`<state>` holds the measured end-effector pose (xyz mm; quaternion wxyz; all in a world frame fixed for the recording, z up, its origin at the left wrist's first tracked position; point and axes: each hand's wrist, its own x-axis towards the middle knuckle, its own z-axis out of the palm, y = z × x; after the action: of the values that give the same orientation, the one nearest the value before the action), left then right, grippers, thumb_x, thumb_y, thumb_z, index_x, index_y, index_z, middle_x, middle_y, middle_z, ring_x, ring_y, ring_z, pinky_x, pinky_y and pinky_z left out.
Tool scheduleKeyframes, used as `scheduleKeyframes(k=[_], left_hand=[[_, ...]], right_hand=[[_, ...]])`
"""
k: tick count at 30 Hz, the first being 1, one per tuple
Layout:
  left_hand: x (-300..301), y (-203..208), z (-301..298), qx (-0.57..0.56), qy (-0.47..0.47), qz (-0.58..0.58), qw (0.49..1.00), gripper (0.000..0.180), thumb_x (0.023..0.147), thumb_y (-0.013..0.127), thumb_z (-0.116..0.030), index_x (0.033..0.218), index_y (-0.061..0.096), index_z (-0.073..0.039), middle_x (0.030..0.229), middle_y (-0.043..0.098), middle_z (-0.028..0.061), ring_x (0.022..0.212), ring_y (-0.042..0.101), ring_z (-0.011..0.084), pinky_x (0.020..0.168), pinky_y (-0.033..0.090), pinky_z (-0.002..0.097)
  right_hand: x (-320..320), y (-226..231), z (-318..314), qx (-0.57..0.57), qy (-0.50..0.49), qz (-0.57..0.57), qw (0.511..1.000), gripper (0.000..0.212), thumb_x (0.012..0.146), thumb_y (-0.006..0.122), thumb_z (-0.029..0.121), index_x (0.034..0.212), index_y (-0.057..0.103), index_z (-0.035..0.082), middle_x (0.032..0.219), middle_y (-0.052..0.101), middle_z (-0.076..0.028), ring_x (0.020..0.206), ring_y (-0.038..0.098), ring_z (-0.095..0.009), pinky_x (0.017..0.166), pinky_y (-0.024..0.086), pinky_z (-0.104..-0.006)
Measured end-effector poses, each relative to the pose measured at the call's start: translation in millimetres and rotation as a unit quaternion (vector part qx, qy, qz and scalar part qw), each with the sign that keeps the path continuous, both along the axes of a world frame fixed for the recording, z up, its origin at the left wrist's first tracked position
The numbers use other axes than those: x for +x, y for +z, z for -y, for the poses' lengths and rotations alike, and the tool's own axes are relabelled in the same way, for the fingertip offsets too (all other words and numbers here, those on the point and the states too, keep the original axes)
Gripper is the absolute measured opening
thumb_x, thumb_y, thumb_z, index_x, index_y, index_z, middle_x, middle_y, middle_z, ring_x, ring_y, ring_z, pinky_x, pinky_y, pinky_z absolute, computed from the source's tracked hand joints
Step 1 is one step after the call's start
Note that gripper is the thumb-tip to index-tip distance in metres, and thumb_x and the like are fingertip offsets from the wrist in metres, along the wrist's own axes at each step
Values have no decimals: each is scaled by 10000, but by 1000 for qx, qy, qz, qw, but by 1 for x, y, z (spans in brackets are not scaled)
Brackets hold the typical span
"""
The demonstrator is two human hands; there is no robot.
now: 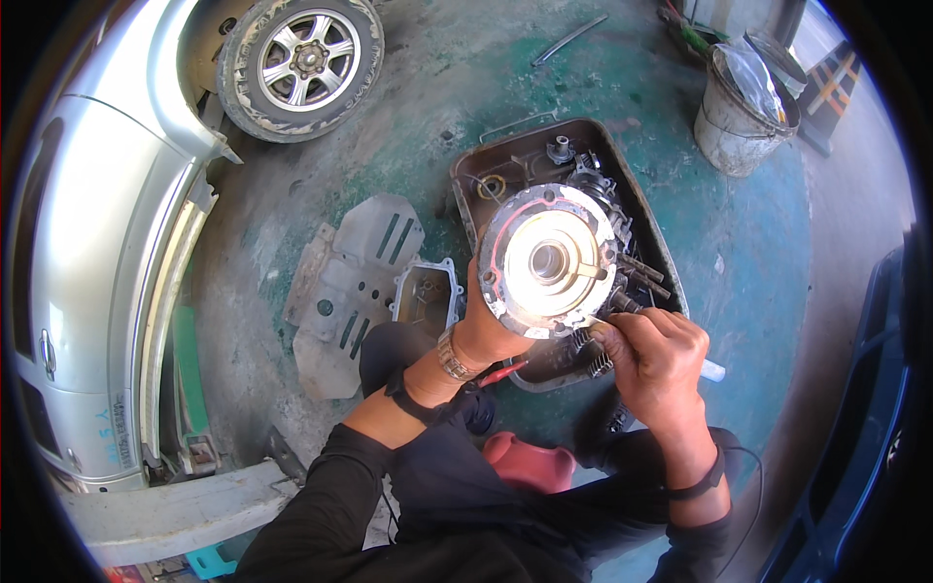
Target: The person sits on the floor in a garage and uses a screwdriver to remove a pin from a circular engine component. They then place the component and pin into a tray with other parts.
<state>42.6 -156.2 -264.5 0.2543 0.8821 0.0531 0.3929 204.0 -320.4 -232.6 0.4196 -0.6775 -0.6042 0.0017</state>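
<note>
A round metal housing cover (549, 303) with a bolt-hole flange and a bright, hollow centre is held up over the parts tray (525, 167). Wrapped round its left side from below, my left hand (483, 325) bears it, most of the fingers hidden behind. My right hand (656, 355) is closed in a pinch at the cover's lower right rim; a small pale tip shows at the fingers, too small to name. Patches of reddish and whitish residue mark the flange. Beneath it in the tray lie several gears and shafts (622, 228), partly covered by the cover.
Left of the tray lie an open metal casing (428, 288) and a slotted metal plate (340, 282). A red-handled tool (503, 373) and a red stool (530, 462) are near my legs. Around stand a silver vehicle (107, 253), a wheel (309, 63), a bucket (741, 117) and a blue vehicle (860, 418).
</note>
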Motion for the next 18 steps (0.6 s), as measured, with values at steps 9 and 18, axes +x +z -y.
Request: scheduleKeyframes(k=[9,18], left_hand=[[2,5,1,-27,-5,15,1000,866,799,860,-93,1511,376,1,1472,507,157,1316,551,256,1100,471,396],[5,10,1,-123,-22,-1,992,866,733,924,-160,1450,464,-1,1419,552,149,1282,569,239,1077,490,386]], right_hand=[[2,2,-1,23,16,66,997,224,785,864,198,800,682,69,657,586,-53,585,614,-255,541,469,-374],[3,2,0,10,33,89,995,234,783,861,202,779,666,73,629,535,-46,570,595,-245,538,468,-372]])
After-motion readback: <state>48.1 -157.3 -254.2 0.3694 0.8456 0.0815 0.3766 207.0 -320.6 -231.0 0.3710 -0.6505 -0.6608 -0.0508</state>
